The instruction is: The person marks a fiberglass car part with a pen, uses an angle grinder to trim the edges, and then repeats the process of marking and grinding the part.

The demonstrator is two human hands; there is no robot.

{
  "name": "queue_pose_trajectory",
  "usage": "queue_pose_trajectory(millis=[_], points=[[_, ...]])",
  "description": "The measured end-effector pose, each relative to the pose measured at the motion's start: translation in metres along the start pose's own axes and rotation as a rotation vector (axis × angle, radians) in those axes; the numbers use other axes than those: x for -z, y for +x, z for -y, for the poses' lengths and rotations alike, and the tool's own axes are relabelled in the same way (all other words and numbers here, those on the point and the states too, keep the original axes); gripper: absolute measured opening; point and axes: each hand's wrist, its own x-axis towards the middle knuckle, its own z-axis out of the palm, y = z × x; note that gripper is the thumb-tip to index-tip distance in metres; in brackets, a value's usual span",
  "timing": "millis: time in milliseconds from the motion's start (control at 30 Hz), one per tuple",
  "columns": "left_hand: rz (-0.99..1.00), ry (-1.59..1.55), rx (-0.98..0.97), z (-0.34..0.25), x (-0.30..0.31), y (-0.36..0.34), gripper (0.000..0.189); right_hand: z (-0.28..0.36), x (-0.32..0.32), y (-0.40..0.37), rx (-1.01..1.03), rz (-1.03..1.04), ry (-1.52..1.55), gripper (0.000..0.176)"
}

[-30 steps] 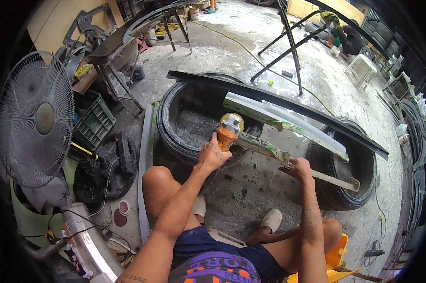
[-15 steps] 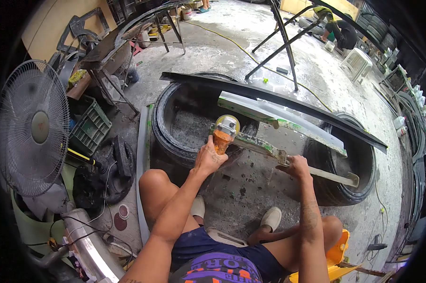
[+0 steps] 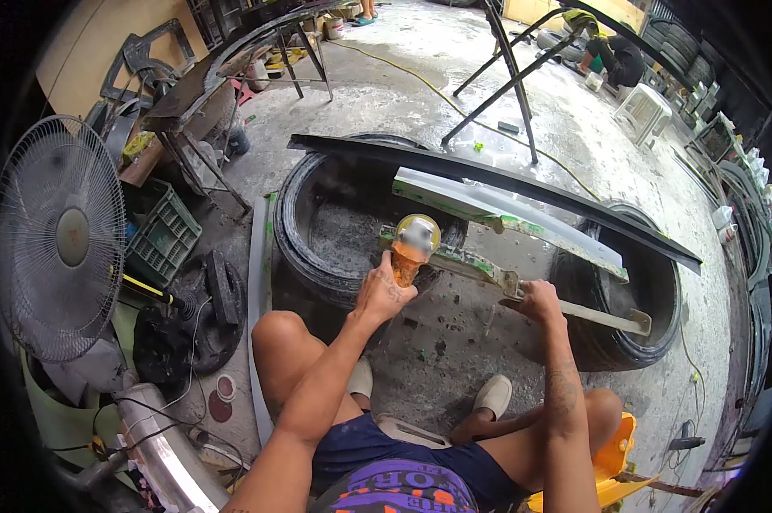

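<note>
My left hand (image 3: 388,295) is wrapped around the orange body of an angle grinder (image 3: 413,248). Its metal head, with a yellowish disc behind it, overlaps the left end of a long narrow painted strip (image 3: 467,262). Green patches and worn paint show along that strip. Farther right, my right hand (image 3: 536,303) grips the strip near a small bracket, fingers curled around its edge. The strip lies across two tyres, the left tyre (image 3: 288,224) and the right tyre (image 3: 660,349). Just beyond it rest a grey panel (image 3: 565,242) and a long black strip (image 3: 377,154).
On the left stand a fan (image 3: 65,235), a green crate (image 3: 165,224) and a metal cylinder (image 3: 168,453). A long grey strip (image 3: 259,342) leans beside my left knee. Black stand legs (image 3: 514,94), a white stool (image 3: 645,111) and a crouching person (image 3: 621,61) are farther back.
The grinder has shifted slightly right and down along the strip, and its head is now blurred. My right hand keeps its place on the strip.
</note>
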Motion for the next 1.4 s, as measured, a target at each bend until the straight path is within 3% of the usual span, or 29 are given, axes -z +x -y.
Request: queue_pose_trajectory(millis=[100,733,800,1400], points=[[-0.016,0.007,-0.002,0.003,0.000,0.003,0.068,-0.009,-0.015,0.005,0.023,-0.061,-0.004,0.060],[-0.024,-0.037,-0.080,0.001,-0.010,0.005,0.064,0.001,-0.001,0.001,0.004,-0.018,0.000,0.058],[0.010,-0.017,-0.011,-0.007,-0.009,0.003,0.066,0.002,0.000,0.000,0.024,-0.032,0.005,0.058],[0.005,-0.019,0.002,0.000,-0.009,0.005,0.067,0.003,0.003,0.000,0.005,-0.007,0.000,0.061]])
